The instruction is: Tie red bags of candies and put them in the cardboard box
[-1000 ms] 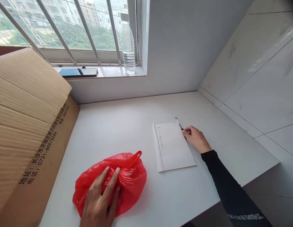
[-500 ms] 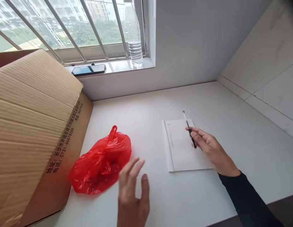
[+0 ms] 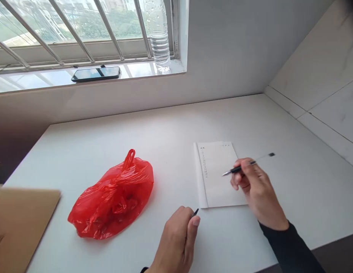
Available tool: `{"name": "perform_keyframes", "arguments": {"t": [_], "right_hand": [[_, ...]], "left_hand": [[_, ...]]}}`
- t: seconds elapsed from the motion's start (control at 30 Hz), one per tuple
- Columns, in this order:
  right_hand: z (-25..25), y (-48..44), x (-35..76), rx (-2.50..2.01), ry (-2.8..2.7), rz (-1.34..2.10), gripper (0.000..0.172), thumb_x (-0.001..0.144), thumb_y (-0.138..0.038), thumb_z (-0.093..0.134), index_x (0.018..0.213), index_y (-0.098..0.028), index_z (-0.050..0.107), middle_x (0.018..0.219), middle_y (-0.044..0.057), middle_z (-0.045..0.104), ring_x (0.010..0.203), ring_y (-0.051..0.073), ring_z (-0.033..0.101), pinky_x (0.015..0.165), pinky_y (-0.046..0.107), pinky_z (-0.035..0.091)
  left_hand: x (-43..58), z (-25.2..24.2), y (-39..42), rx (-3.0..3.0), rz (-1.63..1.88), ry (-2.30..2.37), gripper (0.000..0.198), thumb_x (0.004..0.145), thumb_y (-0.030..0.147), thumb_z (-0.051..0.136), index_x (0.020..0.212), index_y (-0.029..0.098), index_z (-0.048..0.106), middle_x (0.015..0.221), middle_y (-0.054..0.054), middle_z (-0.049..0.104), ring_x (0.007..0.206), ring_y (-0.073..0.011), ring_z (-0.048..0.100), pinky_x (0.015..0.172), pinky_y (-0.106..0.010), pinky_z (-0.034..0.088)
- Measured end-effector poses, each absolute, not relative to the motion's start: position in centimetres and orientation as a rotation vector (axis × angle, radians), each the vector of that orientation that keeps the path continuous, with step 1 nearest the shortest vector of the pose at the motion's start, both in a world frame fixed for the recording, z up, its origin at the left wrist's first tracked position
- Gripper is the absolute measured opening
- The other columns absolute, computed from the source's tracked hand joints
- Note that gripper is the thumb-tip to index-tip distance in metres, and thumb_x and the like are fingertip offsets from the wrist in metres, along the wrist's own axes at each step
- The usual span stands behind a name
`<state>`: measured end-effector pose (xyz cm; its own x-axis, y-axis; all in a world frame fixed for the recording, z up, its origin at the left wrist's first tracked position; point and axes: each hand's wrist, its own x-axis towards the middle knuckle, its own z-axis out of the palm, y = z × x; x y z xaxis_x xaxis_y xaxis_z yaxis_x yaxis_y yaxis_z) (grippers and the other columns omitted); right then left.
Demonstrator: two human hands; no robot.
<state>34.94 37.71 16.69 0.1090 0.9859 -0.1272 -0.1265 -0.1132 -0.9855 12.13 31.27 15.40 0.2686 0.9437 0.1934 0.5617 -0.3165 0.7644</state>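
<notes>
My right hand (image 3: 253,182) grips a clear-barrelled pen (image 3: 237,169) with a black grip, just above a notepad (image 3: 219,189). The pen's bare metal point is directed left, its dark end to the right. My left hand (image 3: 176,239) is closed, and a small black pen cap (image 3: 196,212) sticks out between thumb and forefinger. Lines of small writing run down the left side of the white notepad page. Left of my left hand lies a tied red plastic bag (image 3: 114,197); what is inside cannot be made out.
A cardboard box (image 3: 25,223) shows at the lower left, partly out of view. On the windowsill rest a phone (image 3: 96,74) and a clear water bottle (image 3: 160,45). Walls border the white table (image 3: 165,151) at the back and right.
The cardboard box has moved left and down. The pen is now uncapped and turned, its point to the left. My left hand has closed on the cap and shifted right.
</notes>
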Motion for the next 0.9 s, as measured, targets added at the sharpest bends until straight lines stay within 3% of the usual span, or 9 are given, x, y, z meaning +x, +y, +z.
{"name": "perform_keyframes", "arguments": {"t": [0.07,0.13,0.2,0.27,0.37,0.47,0.73,0.9], "right_hand": [[16.3,38.5,35.8,-1.317,-0.95,1.167,0.029,0.101,-0.054,0.056,0.101,-0.027,0.067,0.089,0.0,0.062,0.074,0.015,0.059,0.063,0.029,0.05],[15.9,38.7,35.6,-1.404,-1.096,1.192,0.026,0.096,-0.052,0.064,0.099,-0.026,0.068,0.095,0.001,0.065,0.077,0.015,0.061,0.065,0.029,0.052],[15.3,38.5,34.7,-1.483,-1.224,1.174,0.021,0.093,-0.046,0.07,0.094,-0.026,0.065,0.087,-0.002,0.064,0.073,0.013,0.06,0.067,0.027,0.052],[14.7,38.2,33.8,-1.516,-1.274,1.106,0.015,0.094,-0.042,0.069,0.098,-0.028,0.065,0.084,-0.003,0.065,0.075,0.013,0.063,0.068,0.025,0.052],[14.0,38.0,33.0,-1.495,-1.346,1.098,0.015,0.098,-0.039,0.06,0.107,-0.03,0.069,0.092,-0.002,0.072,0.081,0.014,0.067,0.068,0.025,0.053],[13.7,38.2,32.8,-1.526,-1.412,1.055,0.009,0.095,-0.029,0.062,0.096,-0.028,0.07,0.084,-0.003,0.071,0.071,0.012,0.064,0.064,0.024,0.052],[13.4,38.7,32.7,-1.535,-1.466,0.949,0.009,0.087,-0.018,0.064,0.088,-0.026,0.068,0.07,-0.007,0.063,0.059,0.009,0.057,0.058,0.021,0.049],[13.3,38.8,32.7,-1.534,-1.515,0.894,0.011,0.086,-0.015,0.063,0.088,-0.025,0.069,0.071,-0.007,0.064,0.059,0.009,0.056,0.057,0.022,0.048]], "left_hand": [[11.9,15.0,31.2,2.022,0.868,1.308,0.026,0.109,0.025,0.034,0.083,0.025,0.038,0.076,0.001,0.053,0.068,-0.0154,0.053,0.059,-0.028,0.046],[12.0,14.6,31.5,2.158,0.826,1.242,0.017,0.108,0.023,0.038,0.094,0.023,0.048,0.107,-0.007,0.066,0.102,-0.021,0.062,0.081,-0.034,0.055],[12.3,14.1,31.9,2.336,0.761,1.168,0.007,0.106,0.019,0.045,0.104,0.021,0.052,0.141,-0.013,0.06,0.139,-0.027,0.047,0.107,-0.043,0.048],[12.7,13.7,32.3,2.469,0.703,1.104,0.005,0.104,0.017,0.049,0.105,0.02,0.053,0.153,-0.014,0.054,0.151,-0.0283,0.034,0.119,-0.049,0.038],[13.1,13.2,32.7,2.536,0.632,1.064,0.004,0.102,0.017,0.051,0.104,0.02,0.054,0.153,-0.014,0.055,0.152,-0.0282,0.036,0.121,-0.052,0.036],[13.2,13.0,32.9,2.536,0.641,1.067,0.005,0.102,0.017,0.051,0.104,0.019,0.055,0.148,-0.014,0.06,0.147,-0.0282,0.045,0.118,-0.052,0.039],[13.5,12.9,33.4,2.441,0.769,1.081,0.006,0.097,0.014,0.057,0.099,0.019,0.061,0.143,-0.011,0.066,0.144,-0.0244,0.05,0.124,-0.041,0.028],[13.6,13.0,33.6,2.394,0.799,1.082,0.007,0.097,0.014,0.058,0.097,0.019,0.063,0.14,-0.01,0.068,0.141,-0.0238,0.054,0.124,-0.039,0.029]]}}
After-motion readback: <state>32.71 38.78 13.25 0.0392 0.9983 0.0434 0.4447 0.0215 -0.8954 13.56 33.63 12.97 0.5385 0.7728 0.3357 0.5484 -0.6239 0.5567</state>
